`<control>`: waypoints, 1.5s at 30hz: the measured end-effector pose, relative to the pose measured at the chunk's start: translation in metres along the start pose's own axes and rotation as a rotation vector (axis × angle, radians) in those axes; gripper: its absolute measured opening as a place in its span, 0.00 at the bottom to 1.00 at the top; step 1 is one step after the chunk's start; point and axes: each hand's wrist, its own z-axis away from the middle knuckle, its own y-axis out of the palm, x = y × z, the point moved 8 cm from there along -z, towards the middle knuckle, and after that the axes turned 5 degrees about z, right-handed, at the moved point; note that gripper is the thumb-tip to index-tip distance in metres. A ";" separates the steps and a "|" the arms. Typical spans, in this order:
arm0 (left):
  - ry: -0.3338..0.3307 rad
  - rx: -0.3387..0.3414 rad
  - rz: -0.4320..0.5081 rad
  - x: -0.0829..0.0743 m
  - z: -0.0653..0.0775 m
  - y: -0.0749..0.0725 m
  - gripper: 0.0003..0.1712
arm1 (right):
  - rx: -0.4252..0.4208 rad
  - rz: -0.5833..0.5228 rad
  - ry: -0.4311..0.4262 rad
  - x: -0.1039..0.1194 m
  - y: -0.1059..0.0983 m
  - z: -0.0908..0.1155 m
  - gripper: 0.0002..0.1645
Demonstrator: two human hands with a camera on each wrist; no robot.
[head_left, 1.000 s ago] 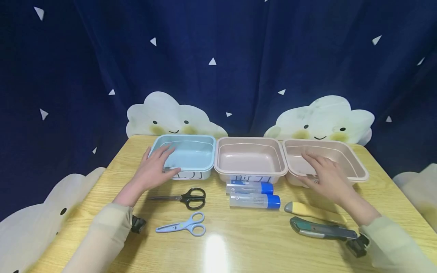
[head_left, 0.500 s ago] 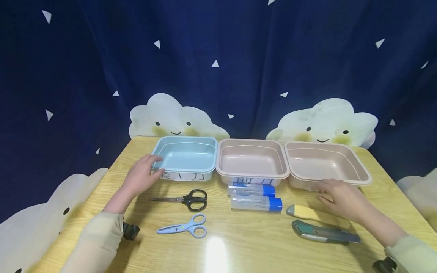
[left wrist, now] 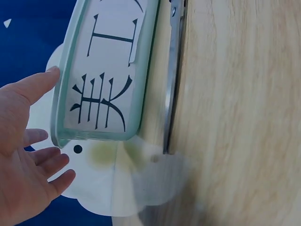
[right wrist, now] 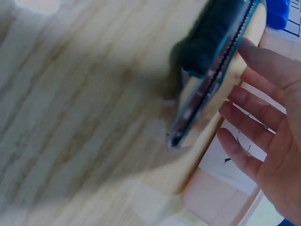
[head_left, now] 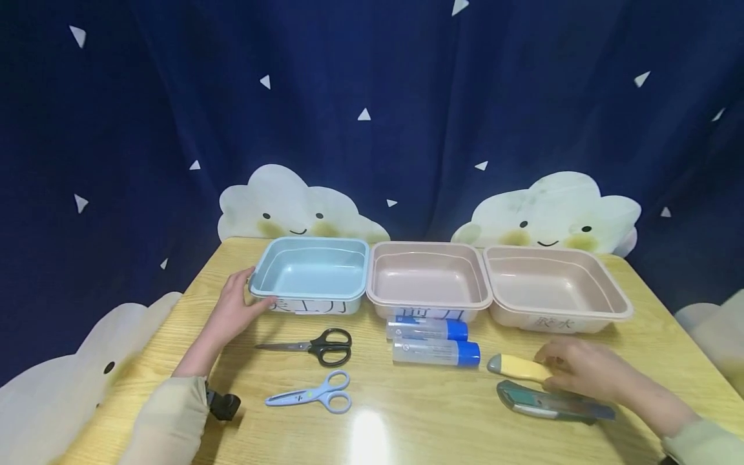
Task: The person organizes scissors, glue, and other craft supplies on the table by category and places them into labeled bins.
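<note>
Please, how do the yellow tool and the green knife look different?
The yellow tool is pale with a grey end; the green knife is darker.
The yellow tool lies nearer the right bin than the green knife.
The right grip hides part of the yellow tool; the green knife shows more fully.
Both are long and slim.

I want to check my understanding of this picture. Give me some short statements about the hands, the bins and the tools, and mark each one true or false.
1. The left hand is at the blue bin. True.
2. Two blue-capped tubes lie inside the middle bin. False: they lie on the table, in front of it.
3. The black scissors lie nearer to the bins than the blue scissors. True.
4. The right hand is at the black scissors. False: it is at the yellow tool.
5. All three bins are blue. False: only one is.
</note>
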 end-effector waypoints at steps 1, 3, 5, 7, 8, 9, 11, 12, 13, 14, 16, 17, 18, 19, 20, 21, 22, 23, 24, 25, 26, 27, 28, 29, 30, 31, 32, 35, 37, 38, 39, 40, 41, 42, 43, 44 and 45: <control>-0.015 0.007 0.013 0.002 0.000 0.001 0.50 | -0.002 -0.005 -0.007 0.000 0.001 0.000 0.19; -0.026 0.014 0.029 0.005 0.000 0.002 0.51 | -0.020 -0.002 -0.026 0.000 0.002 0.001 0.19; -0.036 0.020 0.037 0.008 -0.001 0.003 0.52 | -0.038 0.008 -0.037 0.001 0.002 0.002 0.19; -0.038 0.021 0.046 0.009 -0.001 0.004 0.52 | -0.051 0.011 -0.043 0.002 0.003 0.003 0.20; -0.035 0.021 0.049 0.011 -0.001 0.005 0.51 | -0.056 0.011 -0.042 0.002 0.004 0.004 0.20; -0.036 0.023 0.052 0.011 -0.001 0.006 0.51 | -0.055 0.008 -0.040 0.002 0.005 0.005 0.20; -0.033 0.028 0.067 0.012 -0.002 0.007 0.51 | -0.056 0.001 -0.037 0.002 0.006 0.007 0.19; -0.033 0.029 0.071 0.013 -0.002 0.008 0.51 | -0.055 -0.005 -0.041 0.002 0.006 0.007 0.18; -0.033 0.026 0.074 0.013 -0.002 0.008 0.50 | -0.053 -0.013 -0.043 0.002 0.006 0.007 0.18; -0.032 0.022 0.076 0.013 -0.003 0.007 0.50 | -0.053 -0.019 -0.046 0.002 0.006 0.006 0.17; -0.033 0.015 0.081 0.014 -0.003 0.007 0.49 | -0.066 -0.029 -0.060 0.002 0.004 0.005 0.16; -0.035 0.012 0.084 0.015 -0.004 0.007 0.49 | -0.077 -0.033 -0.072 0.002 0.002 0.005 0.16; -0.036 0.009 0.085 0.015 -0.004 0.007 0.49 | -0.090 -0.033 -0.082 0.002 -0.001 0.004 0.15; -0.036 0.006 0.086 0.015 -0.005 0.007 0.48 | -0.106 -0.028 -0.090 0.002 -0.003 0.003 0.16; -0.038 0.007 0.086 0.016 -0.005 0.007 0.48 | -0.124 -0.023 -0.100 0.003 -0.007 0.002 0.16; -0.041 0.008 0.086 0.016 -0.005 0.007 0.49 | -0.144 -0.015 -0.112 0.004 -0.010 0.000 0.16; -0.042 0.007 0.085 0.017 -0.005 0.007 0.49 | -0.165 -0.003 -0.119 0.005 -0.014 -0.001 0.16; -0.044 0.008 0.083 0.017 -0.005 0.007 0.49 | -0.180 0.009 -0.128 0.007 -0.017 -0.002 0.16; -0.046 0.008 0.082 0.018 -0.005 0.007 0.49 | -0.193 0.016 -0.136 0.009 -0.020 -0.003 0.17; -0.048 0.008 0.079 0.018 -0.004 0.007 0.49 | -0.200 0.019 -0.146 0.011 -0.022 -0.005 0.16; -0.049 0.007 0.078 0.019 -0.004 0.007 0.49 | -0.211 0.025 -0.153 0.013 -0.025 -0.006 0.16; -0.047 0.006 0.082 0.019 -0.004 0.007 0.49 | -0.219 0.028 -0.158 0.016 -0.027 -0.008 0.17; -0.045 0.005 0.085 0.019 -0.004 0.007 0.49 | -0.232 0.032 -0.164 0.019 -0.029 -0.009 0.17; -0.044 0.004 0.088 0.019 -0.004 0.007 0.49 | -0.243 0.039 -0.168 0.021 -0.032 -0.011 0.17; -0.041 0.003 0.091 0.018 -0.004 0.007 0.49 | -0.258 0.048 -0.171 0.024 -0.034 -0.013 0.18; -0.041 0.002 0.093 0.018 -0.004 0.007 0.49 | -0.275 0.061 -0.175 0.028 -0.036 -0.016 0.18; -0.043 0.001 0.097 0.018 -0.004 0.007 0.49 | -0.291 0.070 -0.180 0.032 -0.038 -0.018 0.19; -0.060 0.002 0.104 0.020 -0.003 0.007 0.49 | -0.331 0.095 -0.197 0.044 -0.044 -0.025 0.18; -0.073 0.005 0.109 0.021 -0.002 0.007 0.50 | -0.340 0.094 -0.208 0.051 -0.047 -0.030 0.17; -0.078 0.006 0.114 0.021 -0.001 0.007 0.50 | -0.335 0.085 -0.208 0.054 -0.048 -0.033 0.16; -0.079 0.007 0.115 0.021 -0.001 0.007 0.50 | -0.333 0.084 -0.205 0.057 -0.049 -0.036 0.16; -0.079 0.007 0.116 0.021 -0.001 0.007 0.50 | -0.330 0.080 -0.202 0.060 -0.050 -0.039 0.15; -0.078 0.007 0.122 0.021 -0.001 0.007 0.49 | -0.330 0.079 -0.200 0.063 -0.052 -0.042 0.16; -0.075 0.006 0.128 0.020 -0.001 0.007 0.48 | -0.336 0.077 -0.202 0.066 -0.053 -0.045 0.17; -0.073 0.005 0.132 0.019 -0.001 0.007 0.48 | -0.346 0.075 -0.205 0.069 -0.055 -0.048 0.19; -0.072 0.004 0.139 0.019 0.000 0.007 0.47 | -0.359 0.073 -0.212 0.072 -0.056 -0.052 0.20; -0.070 0.002 0.142 0.018 0.000 0.007 0.47 | -0.378 0.077 -0.222 0.074 -0.057 -0.055 0.22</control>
